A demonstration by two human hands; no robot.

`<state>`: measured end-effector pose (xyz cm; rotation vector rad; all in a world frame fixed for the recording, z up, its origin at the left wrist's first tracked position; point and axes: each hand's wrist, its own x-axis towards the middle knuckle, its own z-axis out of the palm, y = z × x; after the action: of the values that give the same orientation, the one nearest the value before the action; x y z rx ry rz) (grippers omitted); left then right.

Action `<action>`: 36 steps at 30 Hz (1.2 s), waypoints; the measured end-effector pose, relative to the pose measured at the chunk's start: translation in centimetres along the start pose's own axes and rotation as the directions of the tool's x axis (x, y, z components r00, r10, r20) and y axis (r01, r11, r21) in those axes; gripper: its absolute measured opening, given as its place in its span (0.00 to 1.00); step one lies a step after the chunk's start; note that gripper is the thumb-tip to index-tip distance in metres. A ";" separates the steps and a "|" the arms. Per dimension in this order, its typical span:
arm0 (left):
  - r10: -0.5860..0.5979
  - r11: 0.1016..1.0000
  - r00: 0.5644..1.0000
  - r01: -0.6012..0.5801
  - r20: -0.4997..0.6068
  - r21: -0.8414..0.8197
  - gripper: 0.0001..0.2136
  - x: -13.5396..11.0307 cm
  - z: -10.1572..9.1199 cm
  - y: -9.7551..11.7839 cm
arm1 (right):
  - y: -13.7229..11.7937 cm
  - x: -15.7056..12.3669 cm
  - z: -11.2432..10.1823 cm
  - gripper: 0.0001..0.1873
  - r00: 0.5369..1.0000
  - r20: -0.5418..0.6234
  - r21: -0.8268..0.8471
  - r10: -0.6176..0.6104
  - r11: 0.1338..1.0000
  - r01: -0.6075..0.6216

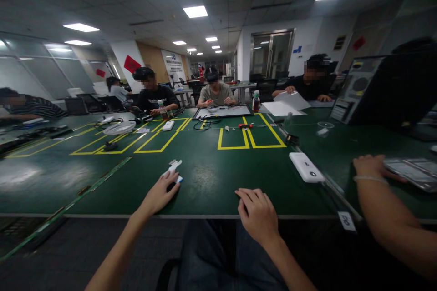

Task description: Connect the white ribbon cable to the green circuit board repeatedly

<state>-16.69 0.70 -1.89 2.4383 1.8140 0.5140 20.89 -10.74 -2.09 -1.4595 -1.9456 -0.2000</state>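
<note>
My left hand [165, 192] is over a small white piece [175, 164] with a blue edge, on the green table. Its fingers are curled down onto this piece and cover part of it, so its kind cannot be made out. My right hand [258, 213] rests at the table's front edge, fingers loosely stretched out to the left and nothing visible in them. To its right lies a white power bank [306, 167] with a dark cable.
Yellow tape outlines [234, 148] mark the green table [205, 195]. A red tool [245, 126] lies farther back. At right, a co-worker's hand [370, 166] touches a grey flat part [414, 173], near a computer tower [355, 86]. A green strip [99, 182] lies at left.
</note>
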 end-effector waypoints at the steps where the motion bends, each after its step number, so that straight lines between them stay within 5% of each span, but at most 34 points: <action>1: 0.073 0.997 0.997 -0.073 0.013 -0.026 0.29 0.2 0.6 1.6 | 0.0 0.0 0.0 0.17 1.000 0.003 -0.007 -0.001 1.000 0.001; 5: 0.324 0.939 0.944 -0.314 0.059 -0.140 0.26 0.2 1.5 8.3 | 0.1 0.0 0.0 0.17 1.000 0.005 -0.015 -0.008 1.000 0.008; 12: 0.654 0.750 0.733 -0.598 0.187 -0.282 0.25 -1.9 0.0 16.7 | 0.1 0.0 -0.1 0.22 1.000 0.004 -0.022 -0.014 1.000 0.014; 27: 0.677 0.732 0.723 -0.642 0.138 -0.228 0.32 -3.4 0.9 17.2 | 0.2 0.0 0.1 0.20 0.999 0.031 0.013 -0.017 1.000 0.016; 30: 0.631 0.771 0.762 -0.597 0.145 -0.219 0.33 -3.2 0.5 15.6 | 0.2 0.0 0.0 0.20 0.999 0.029 0.009 -0.018 1.000 0.018; 32: 0.523 0.851 0.835 -0.503 0.169 -0.150 0.30 -2.8 0.0 12.2 | 0.2 0.0 0.0 0.20 0.999 0.033 0.003 -0.022 1.000 0.022; 36: 0.037 0.990 0.992 -0.053 0.120 0.129 0.30 -2.3 -1.8 -0.7 | 0.3 0.0 0.0 0.19 0.999 0.030 -0.019 -0.021 1.000 0.021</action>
<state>-18.49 -1.47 -0.85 2.5397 1.8042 0.2541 21.16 -10.66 -2.17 -1.4626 -1.9887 -0.2080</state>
